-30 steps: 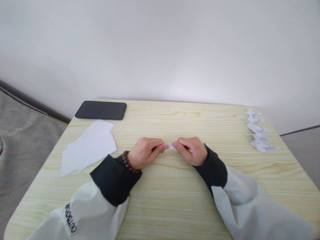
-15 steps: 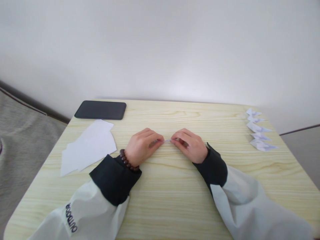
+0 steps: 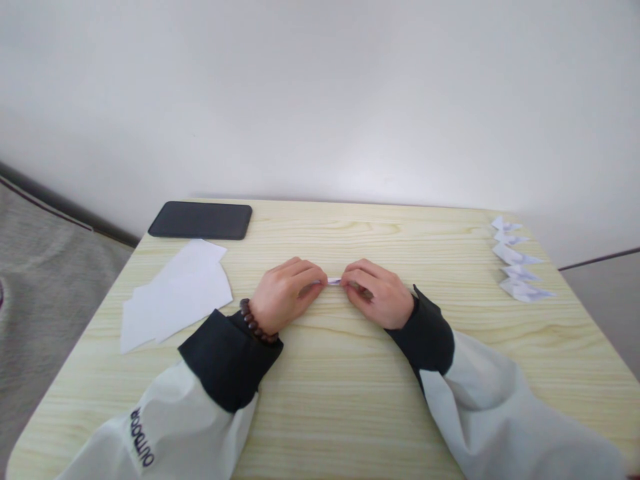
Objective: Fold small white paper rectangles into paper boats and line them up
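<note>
Between my two hands is a small folded piece of white paper (image 3: 334, 281), mostly hidden by the fingers. My left hand (image 3: 290, 292), with a dark bead bracelet at its wrist, pinches one end of it. The other end is pinched by my right hand (image 3: 379, 292). Only a short, narrow strip of the paper shows, held just above or on the table; I cannot tell which.
White paper sheets (image 3: 175, 297) lie overlapping at the left, with a black phone (image 3: 201, 220) behind them. Several folded white paper figures (image 3: 523, 290) stand in a column along the right side of the wooden table (image 3: 340, 400). A white wall (image 3: 320, 100) rises behind.
The visible strip of folded paper looks slightly wider now, as if tilted. My right fingers have shifted a little; my left hand has barely moved.
</note>
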The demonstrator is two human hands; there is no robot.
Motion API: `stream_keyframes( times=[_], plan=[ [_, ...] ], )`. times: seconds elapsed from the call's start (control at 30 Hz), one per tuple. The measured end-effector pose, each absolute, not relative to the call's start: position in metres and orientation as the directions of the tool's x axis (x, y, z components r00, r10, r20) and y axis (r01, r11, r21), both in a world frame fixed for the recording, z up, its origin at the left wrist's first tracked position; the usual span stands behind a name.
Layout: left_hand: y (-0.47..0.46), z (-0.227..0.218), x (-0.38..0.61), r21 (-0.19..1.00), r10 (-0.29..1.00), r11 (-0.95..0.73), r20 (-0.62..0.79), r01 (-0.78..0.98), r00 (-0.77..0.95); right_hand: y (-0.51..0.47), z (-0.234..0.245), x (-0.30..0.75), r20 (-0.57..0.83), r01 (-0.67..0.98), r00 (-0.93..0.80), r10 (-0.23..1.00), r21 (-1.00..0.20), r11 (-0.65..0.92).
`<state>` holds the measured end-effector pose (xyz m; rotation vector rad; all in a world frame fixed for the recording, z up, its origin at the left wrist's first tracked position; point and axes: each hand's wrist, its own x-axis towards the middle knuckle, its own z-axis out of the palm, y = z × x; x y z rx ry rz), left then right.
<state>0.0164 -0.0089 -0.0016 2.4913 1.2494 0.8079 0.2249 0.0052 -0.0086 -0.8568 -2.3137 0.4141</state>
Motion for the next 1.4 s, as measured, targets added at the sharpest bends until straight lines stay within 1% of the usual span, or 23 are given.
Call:
stream_keyframes(
  times=[0.2,0.47,0.63,0.77,1.1,1.4],
  plan=[
    [-0.01,0.002,0.017,0.45,0.787,-0.617,0.358,0.645,0.503,0.003,-0.007,0.224,0.462,0.498,-0.552,0.694,-0.485,0.719],
    [-0.009,0.0,0.018,0.479,0.772,-0.635,0.369,0.606,0.517,0.0,-0.005,0.222,0.502,0.528,-0.527,0.686,-0.439,0.727],
    [-0.01,0.002,0.019,0.493,0.768,-0.638,0.353,0.591,0.535,-0.002,-0.006,0.219,0.493,0.567,-0.518,0.699,-0.414,0.712],
    [-0.01,0.003,0.021,0.488,0.769,-0.636,0.342,0.597,0.54,-0.003,-0.008,0.218,0.456,0.604,-0.513,0.727,-0.41,0.683],
    [-0.014,0.005,0.025,0.421,0.774,-0.633,0.349,0.65,0.528,-0.004,-0.008,0.217,0.431,0.612,-0.532,0.729,-0.399,0.683],
    [-0.016,0.006,0.027,0.35,0.755,-0.653,0.372,0.672,0.54,-0.006,-0.009,0.214,0.366,0.65,-0.544,0.755,-0.385,0.655]
  ],
)
